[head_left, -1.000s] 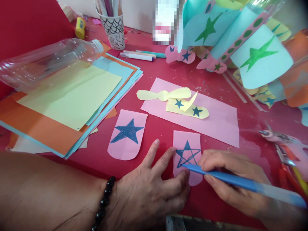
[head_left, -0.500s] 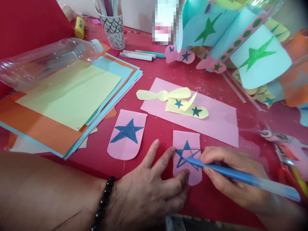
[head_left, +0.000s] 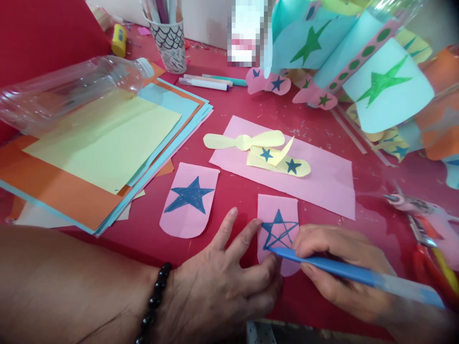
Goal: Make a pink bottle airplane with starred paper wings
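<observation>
Just left of the right hand (head_left: 346,247) pinching a blue marker (head_left: 333,265), a pink tab (head_left: 278,230) points lengthwise away, touched by the left hand's (head_left: 227,277) spread fingers.

Clear plastic bottle (head_left: 71,95), 10 o'clock, lying on stack of coloured paper (head_left: 111,148), pale yellow sheet uppermost. Yellow tube (head_left: 119,40) between 10 and 11. Patterned cup (head_left: 168,45) at 11, upright, holding pens (head_left: 162,10); three markers (head_left: 206,85) flat just beside it. Pink sheet (head_left: 326,188) at 3, near centre, beneath yellow star-marked cutout (head_left: 279,162) and part of yellow propeller-shaped cutout (head_left: 244,142). Light-blue paper craft (head_left: 390,81), green stars, at 2. Pink glue gun (head_left: 442,220), 3 o'clock, nozzle toward 9; red-handled tool (head_left: 423,267) near 4.
</observation>
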Action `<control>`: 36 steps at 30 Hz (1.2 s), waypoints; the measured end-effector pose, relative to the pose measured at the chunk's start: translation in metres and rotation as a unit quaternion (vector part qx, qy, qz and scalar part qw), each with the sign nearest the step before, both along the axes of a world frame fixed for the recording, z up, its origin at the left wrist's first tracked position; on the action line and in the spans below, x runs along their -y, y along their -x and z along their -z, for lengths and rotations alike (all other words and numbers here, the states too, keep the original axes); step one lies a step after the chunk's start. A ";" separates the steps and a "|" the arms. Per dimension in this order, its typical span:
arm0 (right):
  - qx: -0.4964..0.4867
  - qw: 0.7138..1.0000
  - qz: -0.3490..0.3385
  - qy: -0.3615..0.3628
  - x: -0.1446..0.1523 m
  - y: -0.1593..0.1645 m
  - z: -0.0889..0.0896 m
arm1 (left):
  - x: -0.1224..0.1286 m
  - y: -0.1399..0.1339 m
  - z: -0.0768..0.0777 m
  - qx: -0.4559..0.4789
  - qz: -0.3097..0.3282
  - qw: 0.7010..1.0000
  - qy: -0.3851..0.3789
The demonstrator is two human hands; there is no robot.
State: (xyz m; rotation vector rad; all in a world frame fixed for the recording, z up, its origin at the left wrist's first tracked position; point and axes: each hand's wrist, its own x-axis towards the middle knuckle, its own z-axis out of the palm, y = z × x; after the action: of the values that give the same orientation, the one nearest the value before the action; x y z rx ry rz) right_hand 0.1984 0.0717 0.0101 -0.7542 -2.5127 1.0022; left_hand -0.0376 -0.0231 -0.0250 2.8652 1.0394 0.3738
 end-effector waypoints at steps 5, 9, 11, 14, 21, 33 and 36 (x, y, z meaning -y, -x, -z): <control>-0.001 1.000 0.029 -0.011 0.002 0.000 0.001 | -0.001 0.000 0.000 -0.012 0.004 1.000 0.009; -0.001 0.997 0.079 -0.015 0.002 -0.002 0.001 | -0.001 0.000 0.000 -0.018 0.010 1.000 0.014; -0.002 0.996 0.089 -0.019 0.002 -0.002 0.000 | -0.001 0.000 -0.001 -0.020 0.010 1.000 0.017; -0.002 0.996 0.092 -0.015 0.002 -0.003 0.000 | 0.000 0.000 -0.001 -0.023 0.010 1.000 0.015; -0.011 0.996 0.087 -0.008 0.002 -0.003 0.003 | -0.001 0.001 0.000 -0.019 0.017 0.999 0.022; -0.005 0.996 0.083 -0.007 0.001 -0.003 0.003 | -0.001 0.001 -0.001 -0.021 0.021 0.999 0.025; -0.009 0.996 0.083 -0.004 0.001 -0.004 0.003 | -0.001 0.001 -0.001 -0.018 0.022 0.999 0.022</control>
State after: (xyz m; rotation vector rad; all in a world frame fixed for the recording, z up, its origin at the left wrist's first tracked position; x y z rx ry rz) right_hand 0.2020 0.0705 0.0074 -0.9302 -2.3904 0.9381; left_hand -0.0390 -0.0216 -0.0241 2.8601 0.9747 0.2926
